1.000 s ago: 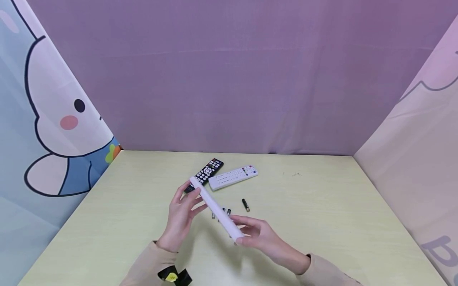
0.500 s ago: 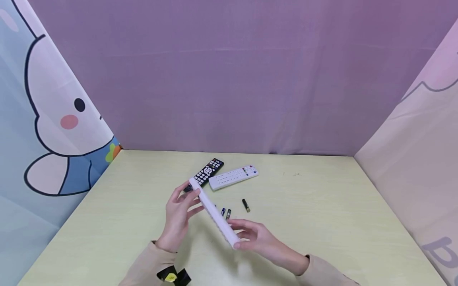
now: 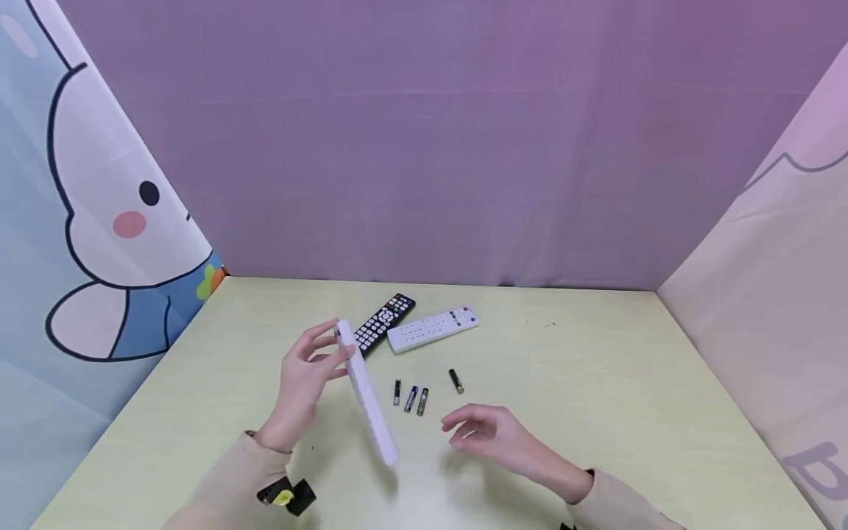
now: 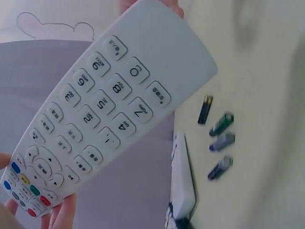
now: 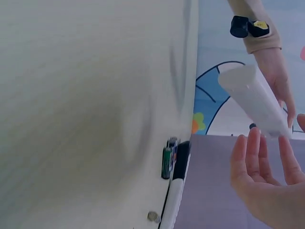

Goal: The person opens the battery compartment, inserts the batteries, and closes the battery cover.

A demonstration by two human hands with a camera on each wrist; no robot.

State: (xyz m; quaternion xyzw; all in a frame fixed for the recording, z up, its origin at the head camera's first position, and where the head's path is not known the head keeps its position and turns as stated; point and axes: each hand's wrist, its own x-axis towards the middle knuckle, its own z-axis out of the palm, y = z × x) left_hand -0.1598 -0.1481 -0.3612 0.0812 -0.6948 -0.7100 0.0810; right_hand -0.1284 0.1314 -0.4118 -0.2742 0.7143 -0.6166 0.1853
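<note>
A white remote control point(image 3: 372, 412) is held up off the table by my left hand point(image 3: 301, 390), fingers and thumb pinching its upper end. In the left wrist view the button face of the remote control point(image 4: 109, 100) shows, with number keys and a few coloured keys near the gripped end. To the right of the remote's lower end, my right hand point(image 3: 486, 438) hovers with its fingers loosely bent and nothing in them. In the right wrist view its fingertips overlap the remote control point(image 5: 252, 98). Three batteries point(image 3: 411, 399) lie in a row between and beyond the hands; another battery point(image 3: 456, 380) lies apart to their right.
Behind the batteries, a black remote control point(image 3: 383, 321) and a second white remote control point(image 3: 433, 329) lie close together on the pale table point(image 3: 596, 383). A purple cloth point(image 3: 430, 147) hangs along the back edge, with printed cloths on both sides.
My right hand has let go of the remote's lower end and moved a little right. The left hand has drawn the remote leftward and turned it steeper, uncovering the batteries.
</note>
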